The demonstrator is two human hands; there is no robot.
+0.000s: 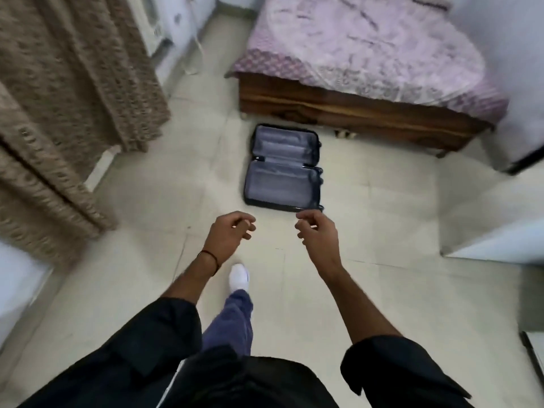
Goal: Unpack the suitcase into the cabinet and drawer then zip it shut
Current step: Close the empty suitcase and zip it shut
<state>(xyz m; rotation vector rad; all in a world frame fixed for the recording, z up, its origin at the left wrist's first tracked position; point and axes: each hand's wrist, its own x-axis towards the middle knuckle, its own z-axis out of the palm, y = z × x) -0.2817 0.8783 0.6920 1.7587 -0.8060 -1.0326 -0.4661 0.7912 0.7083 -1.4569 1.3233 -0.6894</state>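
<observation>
A dark suitcase lies spread open on the pale tiled floor, both grey-lined halves facing up with nothing visible inside them. It sits just in front of the bed. My left hand hangs in the air short of the suitcase's near edge, fingers loosely curled, holding nothing. My right hand hovers close to the near right corner of the suitcase, fingers also loosely curled and holding nothing. The picture is blurred by motion.
A wooden bed with a lilac cover stands beyond the suitcase. A brown curtain hangs at the left. White furniture edges show at the right. My foot in a white sock steps forward on the floor.
</observation>
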